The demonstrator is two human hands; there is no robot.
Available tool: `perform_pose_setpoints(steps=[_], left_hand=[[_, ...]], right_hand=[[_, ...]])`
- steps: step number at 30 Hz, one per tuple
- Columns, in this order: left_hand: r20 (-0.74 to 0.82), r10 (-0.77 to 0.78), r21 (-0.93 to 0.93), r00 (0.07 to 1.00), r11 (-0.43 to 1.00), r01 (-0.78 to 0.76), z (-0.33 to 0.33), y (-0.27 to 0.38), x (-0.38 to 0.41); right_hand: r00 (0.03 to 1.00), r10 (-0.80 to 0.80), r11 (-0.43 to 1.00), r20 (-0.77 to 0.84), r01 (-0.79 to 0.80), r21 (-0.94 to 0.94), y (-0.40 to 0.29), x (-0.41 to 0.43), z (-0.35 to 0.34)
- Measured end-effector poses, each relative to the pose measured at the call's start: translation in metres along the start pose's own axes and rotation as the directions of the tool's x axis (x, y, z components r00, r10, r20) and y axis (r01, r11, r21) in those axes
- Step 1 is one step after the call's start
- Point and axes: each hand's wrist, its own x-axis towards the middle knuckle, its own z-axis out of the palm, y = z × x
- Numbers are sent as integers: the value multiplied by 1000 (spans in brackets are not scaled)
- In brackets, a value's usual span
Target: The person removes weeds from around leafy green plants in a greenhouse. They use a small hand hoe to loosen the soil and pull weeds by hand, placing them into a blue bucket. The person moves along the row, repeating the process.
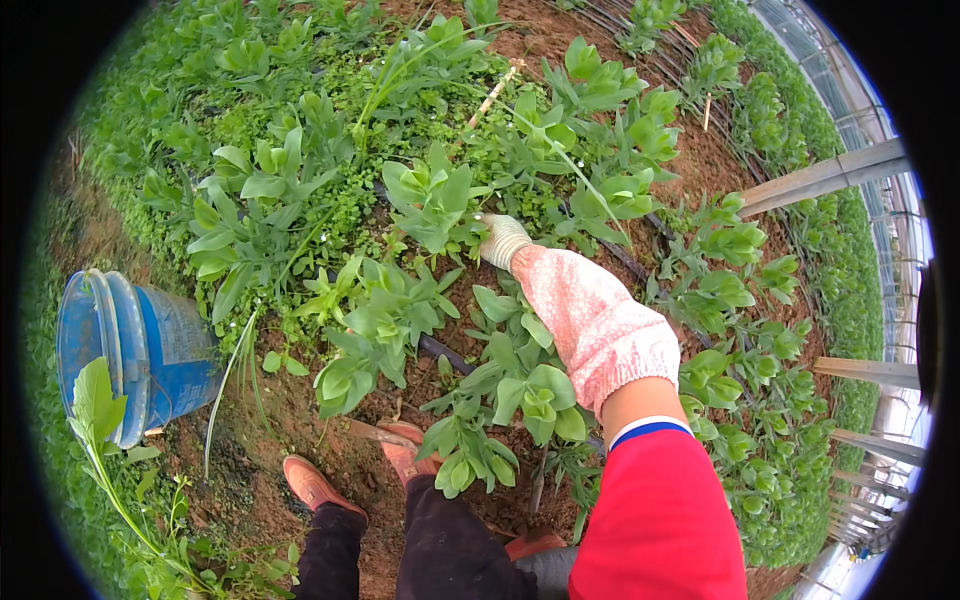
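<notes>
My right hand (pixel 504 238), in a pale ribbed work glove, reaches low among the leafy green plants. A pink patterned sleeve cover (pixel 596 315) wraps the forearm below a red sleeve (pixel 664 517). Leaves hide the fingertips, so whether they hold anything does not show. Just left of the glove stands a broad-leaved plant (pixel 431 196), with small low weeds (pixel 352 217) around its base. My left hand is out of view. At the lower left, a tall leafy stem (pixel 112 480) rises from a tangle of greenery at the frame's bottom.
A blue plastic bucket (pixel 176 356) lies tipped on its side at the left. Dark irrigation tubing (pixel 446 354) runs between the plants. Wooden posts (pixel 825 178) line the right side. Brown shoes (pixel 319 484) stand on the soil below. A thin stick (pixel 495 94) leans among the plants.
</notes>
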Motion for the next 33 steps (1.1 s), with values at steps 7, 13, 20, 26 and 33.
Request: perform_pose_setpoints(steps=[7, 13, 20, 26, 33], left_hand=[[51, 2, 67, 999, 998, -6, 0, 3, -3], [76, -19, 51, 997, 999, 15, 5, 5, -5], [33, -28, 7, 999, 1000, 28, -8, 6, -8], [35, 13, -9, 999, 1000, -13, -9, 3, -9], [7, -5, 69, 1000, 998, 4, -10, 8, -8]], right_hand=[[1000, -9, 965, 13, 12, -262, -48, -27, -14], [971, 131, -638, 201, -73, 766, 5, 12, 29], [902, 417, 439, -113, -91, 894, 8, -28, -53], [953, 304, 204, -12, -52, 978, 1, -42, -56], [967, 105, -88, -231, 240, 967, -20, -45, -99]])
